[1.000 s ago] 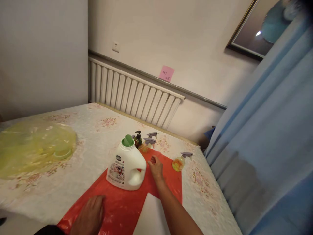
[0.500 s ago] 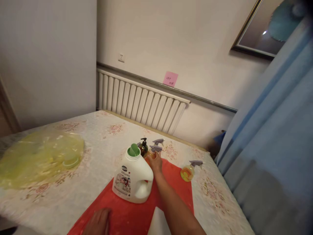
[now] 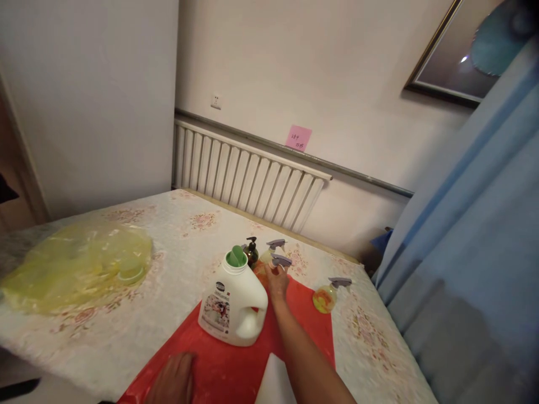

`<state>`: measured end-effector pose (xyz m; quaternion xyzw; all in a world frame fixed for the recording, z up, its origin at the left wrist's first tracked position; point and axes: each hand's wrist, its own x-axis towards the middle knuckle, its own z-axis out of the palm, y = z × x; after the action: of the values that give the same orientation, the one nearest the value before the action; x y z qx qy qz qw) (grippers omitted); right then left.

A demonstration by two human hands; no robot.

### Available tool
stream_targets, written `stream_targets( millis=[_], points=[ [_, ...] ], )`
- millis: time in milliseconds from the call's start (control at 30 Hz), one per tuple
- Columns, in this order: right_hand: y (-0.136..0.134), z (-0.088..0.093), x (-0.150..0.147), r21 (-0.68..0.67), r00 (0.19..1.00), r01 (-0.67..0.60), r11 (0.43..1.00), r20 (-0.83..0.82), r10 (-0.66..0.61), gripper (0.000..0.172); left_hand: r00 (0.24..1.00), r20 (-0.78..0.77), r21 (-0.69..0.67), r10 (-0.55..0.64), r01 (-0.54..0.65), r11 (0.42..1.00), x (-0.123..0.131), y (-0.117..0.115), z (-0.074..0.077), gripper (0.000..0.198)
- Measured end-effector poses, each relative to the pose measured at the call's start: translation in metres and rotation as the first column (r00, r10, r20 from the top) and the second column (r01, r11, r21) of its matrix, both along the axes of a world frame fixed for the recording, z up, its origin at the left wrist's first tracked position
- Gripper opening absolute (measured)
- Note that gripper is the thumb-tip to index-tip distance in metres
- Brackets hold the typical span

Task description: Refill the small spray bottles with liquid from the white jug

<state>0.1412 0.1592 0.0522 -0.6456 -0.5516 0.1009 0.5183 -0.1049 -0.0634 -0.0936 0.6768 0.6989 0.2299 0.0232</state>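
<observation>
- I have my right hand gripping a spray bottle below its trigger, likely for control — one-to-two o'clock from the white jug
- My left hand lies unclenched on the red sheet — perhaps steadying it

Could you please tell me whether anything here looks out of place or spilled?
The large white plastic jug stands uncapped, its green plastic spout exposed, so it might spill if knocked. No spill is visible.
</observation>
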Motion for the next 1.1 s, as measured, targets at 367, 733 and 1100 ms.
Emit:
stream_targets(
  millis=[367,733,1100],
  points=[
    [-0.101,0.036,0.066,0.042,0.991,0.063,0.997,-0.122,-0.058,0.038,1.0,-0.007,0.012,0.003,-0.002,1.0,0.004,0.0,0.019,0.042],
    [-0.223,0.013,0.095,-0.02,0.951,0.126,0.992,-0.283,-0.126,0.037,0.997,0.071,0.015,-0.011,0.01,1.0,0.008,-0.003,0.036,0.038],
    [-0.277,0.001,0.078,-0.075,0.859,-0.088,0.993,-0.51,0.038,0.035,0.956,0.284,0.148,-0.069,0.028,0.989,0.003,-0.002,0.034,0.038]
  ],
)
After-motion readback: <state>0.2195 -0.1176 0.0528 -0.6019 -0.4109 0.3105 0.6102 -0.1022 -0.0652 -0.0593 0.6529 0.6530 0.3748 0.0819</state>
